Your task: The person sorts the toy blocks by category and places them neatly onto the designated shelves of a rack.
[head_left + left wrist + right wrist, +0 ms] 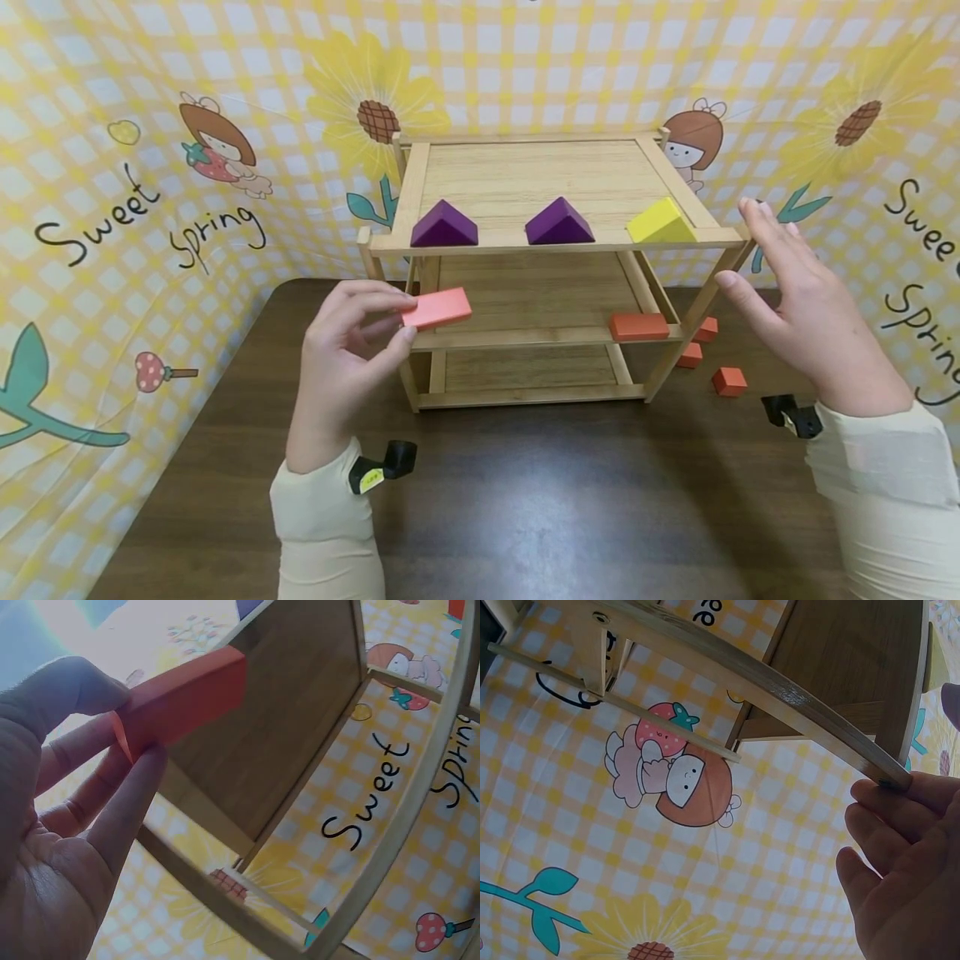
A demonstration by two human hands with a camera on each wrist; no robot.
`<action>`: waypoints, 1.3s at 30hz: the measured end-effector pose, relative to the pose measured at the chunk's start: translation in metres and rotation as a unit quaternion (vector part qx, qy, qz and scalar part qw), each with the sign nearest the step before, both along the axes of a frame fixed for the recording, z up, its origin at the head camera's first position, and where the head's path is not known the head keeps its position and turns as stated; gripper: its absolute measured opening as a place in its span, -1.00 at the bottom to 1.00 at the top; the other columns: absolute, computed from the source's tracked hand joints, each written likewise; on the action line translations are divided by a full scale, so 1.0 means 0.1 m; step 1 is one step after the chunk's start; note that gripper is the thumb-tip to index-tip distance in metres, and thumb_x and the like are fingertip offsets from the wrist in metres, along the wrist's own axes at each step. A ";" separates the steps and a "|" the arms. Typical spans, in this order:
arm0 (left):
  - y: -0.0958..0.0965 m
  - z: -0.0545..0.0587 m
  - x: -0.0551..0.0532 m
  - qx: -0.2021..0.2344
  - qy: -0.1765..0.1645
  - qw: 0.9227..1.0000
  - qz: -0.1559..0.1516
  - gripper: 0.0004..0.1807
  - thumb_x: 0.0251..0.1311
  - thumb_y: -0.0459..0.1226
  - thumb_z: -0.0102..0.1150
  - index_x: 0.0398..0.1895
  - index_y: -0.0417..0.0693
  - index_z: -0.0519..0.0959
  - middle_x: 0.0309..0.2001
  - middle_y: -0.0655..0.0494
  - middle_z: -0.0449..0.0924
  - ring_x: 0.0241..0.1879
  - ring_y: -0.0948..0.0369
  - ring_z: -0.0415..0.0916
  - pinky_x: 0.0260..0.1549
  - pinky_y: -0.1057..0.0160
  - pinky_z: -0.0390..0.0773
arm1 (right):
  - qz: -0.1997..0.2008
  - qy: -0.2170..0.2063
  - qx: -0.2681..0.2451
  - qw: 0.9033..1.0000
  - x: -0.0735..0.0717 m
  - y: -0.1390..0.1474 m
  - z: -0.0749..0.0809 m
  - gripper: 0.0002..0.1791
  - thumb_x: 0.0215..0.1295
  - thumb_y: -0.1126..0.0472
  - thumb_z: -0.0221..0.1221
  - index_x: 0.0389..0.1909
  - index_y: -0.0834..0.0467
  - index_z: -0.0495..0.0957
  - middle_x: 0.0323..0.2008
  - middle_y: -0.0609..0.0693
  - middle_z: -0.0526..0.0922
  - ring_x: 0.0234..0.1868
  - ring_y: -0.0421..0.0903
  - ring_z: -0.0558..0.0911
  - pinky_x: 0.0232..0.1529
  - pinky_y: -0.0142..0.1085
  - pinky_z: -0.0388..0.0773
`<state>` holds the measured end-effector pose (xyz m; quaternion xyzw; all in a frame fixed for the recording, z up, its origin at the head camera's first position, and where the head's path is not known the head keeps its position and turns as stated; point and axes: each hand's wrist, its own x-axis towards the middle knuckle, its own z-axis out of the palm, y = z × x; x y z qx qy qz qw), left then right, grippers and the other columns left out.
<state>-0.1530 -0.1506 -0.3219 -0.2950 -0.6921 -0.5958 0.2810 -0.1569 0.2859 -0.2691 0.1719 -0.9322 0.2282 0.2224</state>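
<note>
Left hand [348, 354] pinches red block [438, 307] before rack [532, 175], not yet shelved. Right hand [813, 312], fingers extended, touches rack corner. Already shelved between hands: two purple prisms [559, 223], yellow prism [662, 221] on top; orange-red block [639, 327] lower, nearer right hand. Small red pieces [729, 382] below right hand apparently unshelved.

Head view forward-down, wrist views close — all sharing the rack [534, 287]

Smooth wooden shelf [525, 171]; smooth, matt held block [441, 308]; glossy wood-grain table [525, 500]; cloth backdrop [570, 75]
</note>
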 end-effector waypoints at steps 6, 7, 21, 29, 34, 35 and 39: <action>0.07 -0.04 -0.06 -0.020 0.005 1.000 -0.001 -0.75 0.06 -0.62 0.30 -0.15 -0.42 0.67 -0.04 -0.04 0.57 0.02 0.02 0.54 -0.01 0.17 0.66 | 0.000 -0.001 0.001 1.000 0.00 0.00 0.00 -0.22 0.54 -0.05 0.08 0.64 -0.09 -0.04 0.60 0.00 0.03 0.61 0.01 -0.02 0.58 -0.10 -0.18; 0.08 -0.05 -0.07 -0.024 0.007 1.000 -0.002 -0.76 0.06 -0.62 0.30 -0.15 -0.41 0.67 -0.03 -0.04 0.57 0.02 0.03 0.55 -0.01 0.17 0.66 | 0.000 -0.002 0.000 1.000 0.00 0.00 -0.01 -0.22 0.54 -0.05 0.08 0.64 -0.09 -0.04 0.60 0.00 0.03 0.61 0.01 -0.02 0.58 -0.09 -0.18; 0.21 -0.10 -0.12 -0.037 0.029 0.999 0.001 -0.73 0.13 -0.63 0.28 -0.08 -0.41 0.69 0.01 -0.18 0.58 0.01 0.12 0.61 0.02 0.18 0.64 | 0.000 -0.005 -0.008 1.000 0.00 0.00 -0.01 -0.22 0.54 -0.04 0.09 0.64 -0.12 -0.04 0.60 -0.01 0.03 0.61 0.01 -0.02 0.58 -0.08 -0.18; 0.27 -0.14 -0.17 -0.044 0.022 0.999 0.015 -0.70 0.16 -0.61 0.29 -0.02 -0.38 0.69 0.03 -0.15 0.60 0.01 0.13 0.63 0.03 0.21 0.64 | 0.004 0.005 -0.005 1.000 -0.01 0.00 -0.01 -0.23 0.54 -0.03 0.09 0.64 -0.11 -0.03 0.60 -0.02 0.04 0.60 0.01 0.00 0.58 -0.12 -0.18; 0.33 -0.19 -0.22 -0.045 0.007 0.999 0.019 -0.71 0.19 -0.57 0.31 0.00 -0.38 0.69 0.04 -0.16 0.60 0.01 0.13 0.62 0.01 0.23 0.64 | 0.007 0.013 -0.005 1.000 -0.01 0.00 -0.01 -0.23 0.54 -0.03 0.09 0.63 -0.11 -0.02 0.59 -0.01 0.06 0.60 0.01 0.02 0.58 -0.13 -0.16; 0.34 -0.20 -0.23 -0.043 0.005 0.999 0.019 -0.71 0.20 -0.56 0.31 0.01 -0.38 0.69 0.04 -0.17 0.59 0.01 0.13 0.61 0.02 0.23 0.64 | 0.007 0.013 -0.006 1.000 -0.01 0.00 -0.01 -0.24 0.54 -0.03 0.09 0.63 -0.11 -0.01 0.59 0.00 0.06 0.60 0.01 0.02 0.58 -0.12 -0.16; 0.40 -0.25 -0.28 -0.029 -0.004 0.999 0.014 -0.72 0.22 -0.55 0.29 0.01 -0.38 0.69 0.05 -0.18 0.58 0.03 0.11 0.59 0.05 0.23 0.62 | 0.007 0.020 -0.002 1.000 -0.02 0.00 -0.01 -0.23 0.54 -0.03 0.09 0.63 -0.08 -0.01 0.59 0.00 0.07 0.59 0.00 0.03 0.58 -0.15 -0.15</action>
